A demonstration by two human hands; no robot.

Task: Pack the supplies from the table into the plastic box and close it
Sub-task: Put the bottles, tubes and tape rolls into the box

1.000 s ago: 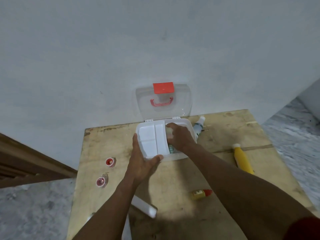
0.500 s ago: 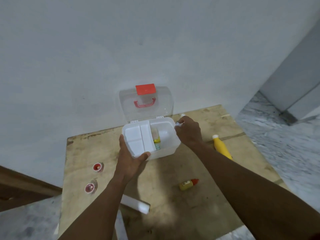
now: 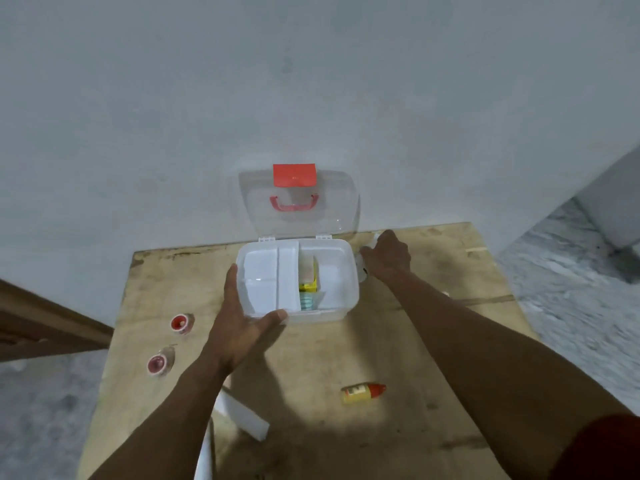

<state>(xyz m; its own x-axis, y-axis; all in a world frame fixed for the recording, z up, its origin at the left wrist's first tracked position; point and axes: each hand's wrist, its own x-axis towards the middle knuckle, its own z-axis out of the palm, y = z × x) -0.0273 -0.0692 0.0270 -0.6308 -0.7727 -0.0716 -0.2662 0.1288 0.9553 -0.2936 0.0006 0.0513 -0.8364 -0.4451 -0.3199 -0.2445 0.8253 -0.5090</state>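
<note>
Two small red-capped round jars [image 3: 182, 323] lie on the bare wooden table [image 3: 415, 427] left of the left hand [image 3: 239, 329], which clamps the front-left corner of the open translucent white plastic box [image 3: 298, 280]. Its clear lid [image 3: 298, 202] stands upright against the wall, a yellow carton [image 3: 309, 285] inside. Right of the box, the right hand [image 3: 388, 255] closes on a white bottle [image 3: 361, 268]. A small yellow red-capped bottle [image 3: 363, 393] lies nearer, between both forearms

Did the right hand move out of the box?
Yes. The right hand went from inside the plastic box to outside its right wall, onto a white bottle there.
</note>
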